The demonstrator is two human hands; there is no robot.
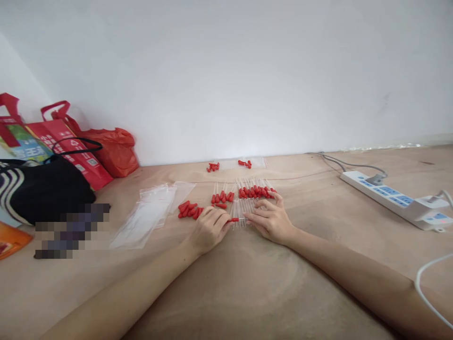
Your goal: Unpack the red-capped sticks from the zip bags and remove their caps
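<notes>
Dead centre, head view: small red rubbery bulb (234, 219) between two hands.
Left hand (212, 226) pinched tight on bulb; right hand (269, 219), fingers nearly together, grips thin clear tube (242, 218) at bulb's 3 o'clock. Loose red bulb pile (188, 209), 9 o'clock; row of red-capped clear tubes (255, 191), 1 o'clock.

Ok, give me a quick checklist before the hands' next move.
1. Left hand gripping a red bulb: ok, pinched at the fingertips.
2. Right hand gripping the clear tube at the bulb: cannot tell, too small.
3. Tube fully inside the bulb: cannot tell.
4. Loose red bulbs near the left hand: ok.
5. Right fingers clear of the bare tubes: not ok, they overlap.
6. Power strip apart from the hands: ok.
</notes>
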